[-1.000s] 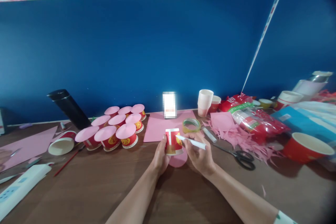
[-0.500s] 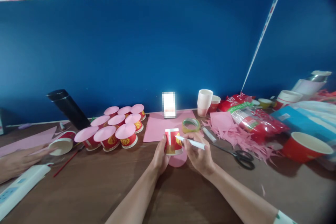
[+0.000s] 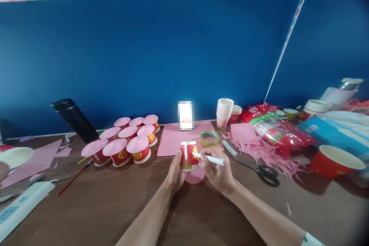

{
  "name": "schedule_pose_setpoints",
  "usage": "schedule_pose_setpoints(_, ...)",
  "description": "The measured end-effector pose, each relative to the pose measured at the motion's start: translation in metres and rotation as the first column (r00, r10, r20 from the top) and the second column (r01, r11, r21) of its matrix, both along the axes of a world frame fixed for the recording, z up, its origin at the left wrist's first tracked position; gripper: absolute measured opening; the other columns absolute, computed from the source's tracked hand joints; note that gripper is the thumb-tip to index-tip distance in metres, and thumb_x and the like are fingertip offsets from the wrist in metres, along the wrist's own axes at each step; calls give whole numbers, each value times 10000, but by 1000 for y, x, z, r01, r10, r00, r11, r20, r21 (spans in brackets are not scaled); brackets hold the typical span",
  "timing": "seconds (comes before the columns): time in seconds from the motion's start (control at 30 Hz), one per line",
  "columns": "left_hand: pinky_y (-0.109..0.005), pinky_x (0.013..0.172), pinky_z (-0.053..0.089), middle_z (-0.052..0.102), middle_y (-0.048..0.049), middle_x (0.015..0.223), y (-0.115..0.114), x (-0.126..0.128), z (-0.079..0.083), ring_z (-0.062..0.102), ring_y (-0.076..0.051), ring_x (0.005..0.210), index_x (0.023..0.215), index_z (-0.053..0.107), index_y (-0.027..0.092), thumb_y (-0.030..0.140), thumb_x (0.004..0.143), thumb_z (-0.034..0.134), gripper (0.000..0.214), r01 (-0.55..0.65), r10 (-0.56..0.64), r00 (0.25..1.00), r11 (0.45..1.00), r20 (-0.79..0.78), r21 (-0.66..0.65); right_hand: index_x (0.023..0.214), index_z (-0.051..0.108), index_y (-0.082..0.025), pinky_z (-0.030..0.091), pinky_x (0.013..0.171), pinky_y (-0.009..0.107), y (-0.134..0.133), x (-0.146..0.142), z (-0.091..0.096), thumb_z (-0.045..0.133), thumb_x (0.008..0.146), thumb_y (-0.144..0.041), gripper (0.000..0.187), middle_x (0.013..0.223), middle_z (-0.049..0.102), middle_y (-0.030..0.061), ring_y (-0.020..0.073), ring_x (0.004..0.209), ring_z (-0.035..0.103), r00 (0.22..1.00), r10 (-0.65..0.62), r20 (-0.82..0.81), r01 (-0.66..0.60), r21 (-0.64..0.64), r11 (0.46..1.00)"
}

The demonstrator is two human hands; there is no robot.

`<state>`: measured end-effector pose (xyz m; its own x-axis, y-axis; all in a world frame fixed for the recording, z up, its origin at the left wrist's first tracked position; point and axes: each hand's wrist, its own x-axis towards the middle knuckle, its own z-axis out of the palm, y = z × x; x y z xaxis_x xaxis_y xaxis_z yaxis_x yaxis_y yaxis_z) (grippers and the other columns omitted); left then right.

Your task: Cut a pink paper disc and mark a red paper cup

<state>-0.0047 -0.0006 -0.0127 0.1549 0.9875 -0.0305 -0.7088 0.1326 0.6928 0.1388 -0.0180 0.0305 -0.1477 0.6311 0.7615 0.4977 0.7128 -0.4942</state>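
My left hand (image 3: 175, 173) grips a small red paper cup (image 3: 188, 155) that stands upside down on a pink paper disc (image 3: 195, 176) on the wooden table (image 3: 115, 207). My right hand (image 3: 218, 173) holds a white pen (image 3: 209, 158) with its tip against the cup's side. Both hands are closed around what they hold.
Several upside-down red cups topped with pink discs (image 3: 127, 142) stand to the left beside a black flask (image 3: 74, 120). Pink paper sheet (image 3: 175, 138), tape roll (image 3: 210, 137), scissors (image 3: 263, 173), pink scraps (image 3: 259, 150), stacked cups (image 3: 225, 112) and a red bowl (image 3: 334, 161) lie right. Another person's hand (image 3: 3, 169) with a cup (image 3: 14, 156) is far left.
The other person's hand at the left picked up the cup lying by the flask and drew it away to the left edge. My hands and the cup have barely moved.
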Motion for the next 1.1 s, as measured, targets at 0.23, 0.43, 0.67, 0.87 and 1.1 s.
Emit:
schedule_pose_setpoints(0.23, -358, 914, 390, 684, -88, 934, 0, 0, 1, 577, -238, 1004, 896, 637, 123, 427, 801, 519, 340, -5, 5, 1000, 1000, 4, -24, 774, 538, -173, 448, 631, 301, 0, 0, -2, 450, 847, -214, 122, 690, 576, 43, 173, 655, 547, 1000, -9, -23, 9, -31, 999)
schedule_pose_setpoints(0.43, -364, 910, 390, 681, -91, 945, -1, 0, 0, 580, -242, 1000, 963, 629, 126, 425, 791, 534, 358, -9, 9, 1000, 1000, 12, -26, 815, 553, -172, 466, 650, 299, 0, 0, -4, 465, 846, -197, 97, 723, 592, 48, 172, 675, 565, 993, -27, -115, 20, -66, 998)
schedule_pose_setpoints(0.67, -371, 915, 392, 673, -106, 978, -1, 0, 0, 567, -255, 1028, 974, 629, 119, 428, 787, 536, 373, 2, -2, 1000, 1000, 7, -6, 813, 563, -170, 472, 649, 300, 0, -1, -3, 473, 845, -212, 104, 716, 597, 53, 171, 655, 572, 995, -23, -93, 17, -58, 998)
schedule_pose_setpoints(0.87, -371, 923, 391, 671, -114, 990, -1, 0, 1, 568, -253, 1028, 994, 627, 109, 424, 781, 546, 389, 1, -1, 1000, 1000, 8, -10, 808, 568, -172, 471, 634, 297, 1, 0, -2, 466, 848, -226, 123, 697, 604, 49, 171, 641, 568, 997, -35, -70, 32, -46, 998)
schedule_pose_setpoints(1.1, -388, 929, 386, 668, -102, 1009, -1, -1, 0, 577, -257, 1012, 1035, 617, 120, 440, 791, 525, 412, 17, -16, 1000, 1000, 18, -26, 804, 562, -172, 456, 649, 303, 1, 0, -1, 461, 854, -207, 119, 697, 594, 45, 170, 654, 554, 996, -36, -76, 33, -45, 998)
